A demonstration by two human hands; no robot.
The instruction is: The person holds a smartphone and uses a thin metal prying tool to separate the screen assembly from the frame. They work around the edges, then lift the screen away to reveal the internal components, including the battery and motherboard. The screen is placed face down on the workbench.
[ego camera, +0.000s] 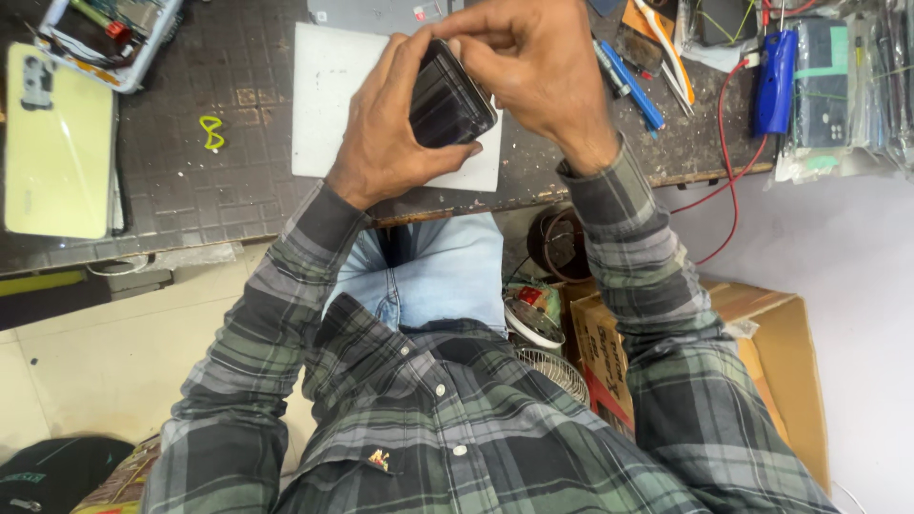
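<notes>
My left hand (386, 133) grips a black phone (449, 100) from below, holding it above a white mat (324, 95) on the dark workbench (190, 181). My right hand (524, 62) comes over the top with curled fingers pinching the phone's upper edge. Both sleeves are green-grey plaid. What the right fingertips touch on the phone is hidden.
A pale yellow-green phone back (57, 143) lies at the bench's left. A parts tray (109, 33) sits at top left, blue pens (628, 81) and a blue tool (773, 81) with a red wire at right. A cardboard box (762, 352) and small fan (547, 366) stand below.
</notes>
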